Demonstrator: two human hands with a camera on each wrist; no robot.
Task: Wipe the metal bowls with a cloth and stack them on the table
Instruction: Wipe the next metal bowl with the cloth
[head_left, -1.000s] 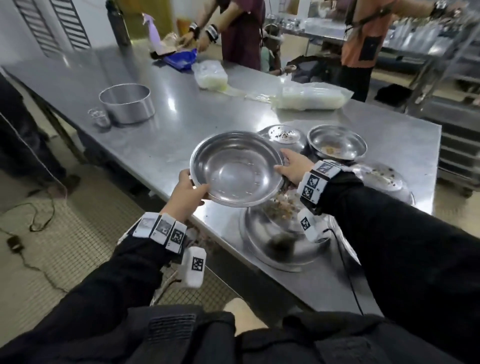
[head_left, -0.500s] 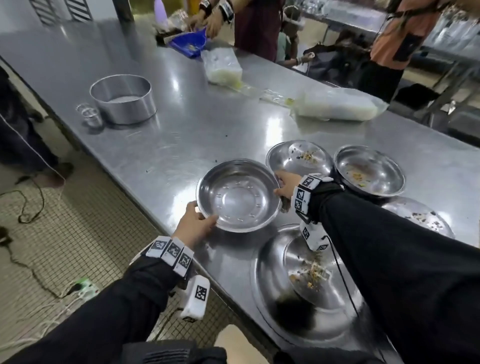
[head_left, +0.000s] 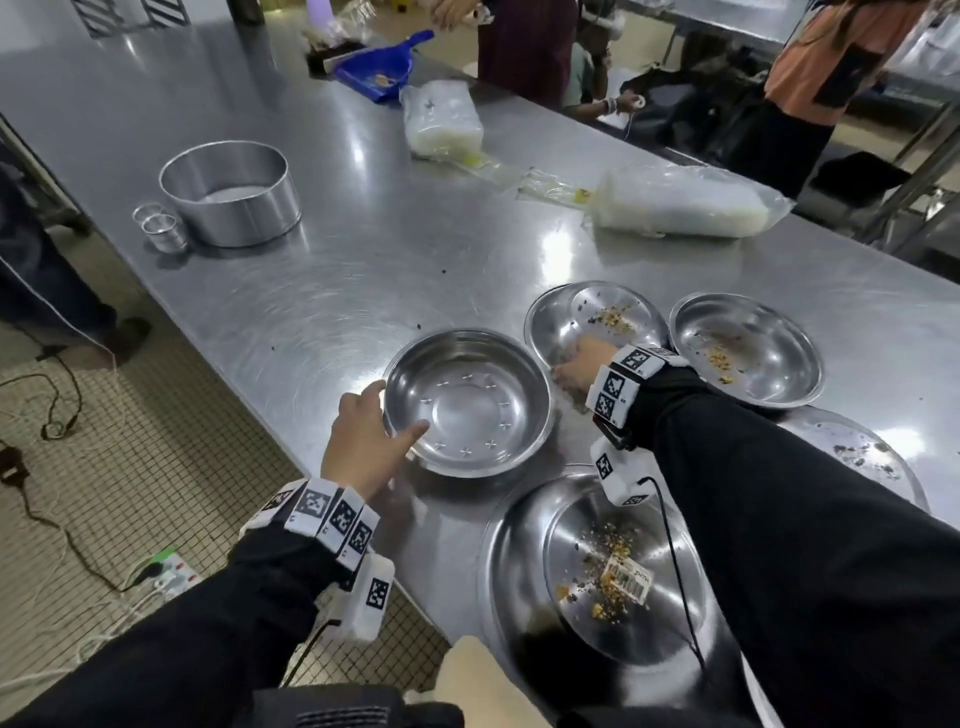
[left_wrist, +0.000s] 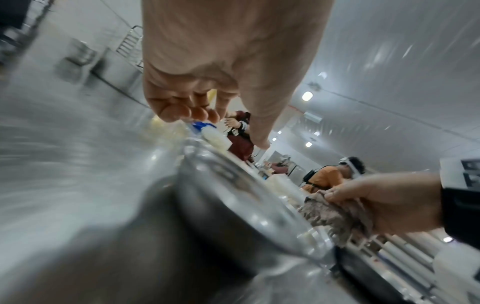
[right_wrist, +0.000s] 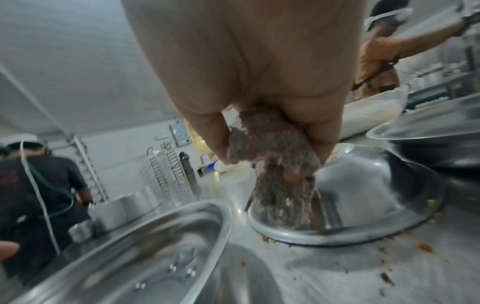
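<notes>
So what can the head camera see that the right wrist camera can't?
Only the head view shows the big plate with crumbs and a barcode sticker, plus the left hand touching the clean bowl's rim. Only the right wrist view shows the cloth clearly, gripped by the right hand. Both show the clean bowl and the dirty bowl beside it.

Counter (head_left: 337, 270) open left and far of the clean bowl (head_left: 467, 402) up to the round tin (head_left: 231, 192). Right and near side blocked by dirty bowls (head_left: 748, 348), tightly packed.
</notes>
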